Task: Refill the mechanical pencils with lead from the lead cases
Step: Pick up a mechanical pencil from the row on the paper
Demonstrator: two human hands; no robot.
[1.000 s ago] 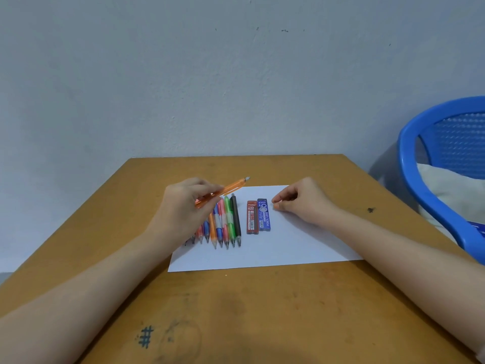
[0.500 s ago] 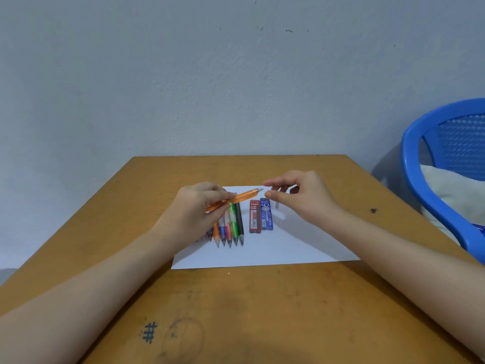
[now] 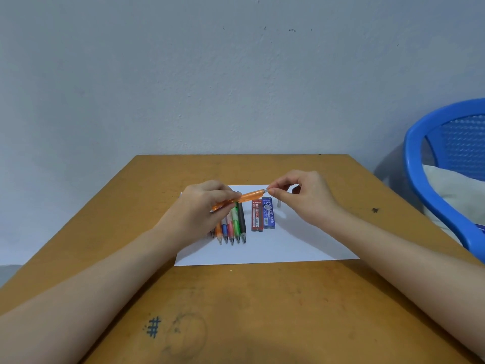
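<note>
My left hand (image 3: pixel 195 211) grips an orange mechanical pencil (image 3: pixel 245 197) above the white paper sheet (image 3: pixel 283 245), its rear end pointing right. My right hand (image 3: pixel 301 199) pinches that rear end between thumb and forefinger. Below lies a row of several mechanical pencils (image 3: pixel 232 228), tips toward me, partly hidden by my left hand. Right of the row lie a red lead case (image 3: pixel 257 215) and a blue lead case (image 3: pixel 268 212), side by side. A small white piece (image 3: pixel 279 204) lies on the paper by the blue case.
The brown wooden table (image 3: pixel 262 311) stands against a grey wall. A blue plastic chair (image 3: pixel 430 164) with a pale cushion stands at the right. Ink doodles (image 3: pixel 153 327) mark the table near me.
My right hand lifted off the paper and came left onto the orange pencil's rear end. My left hand carried the pencil a little to the right.
</note>
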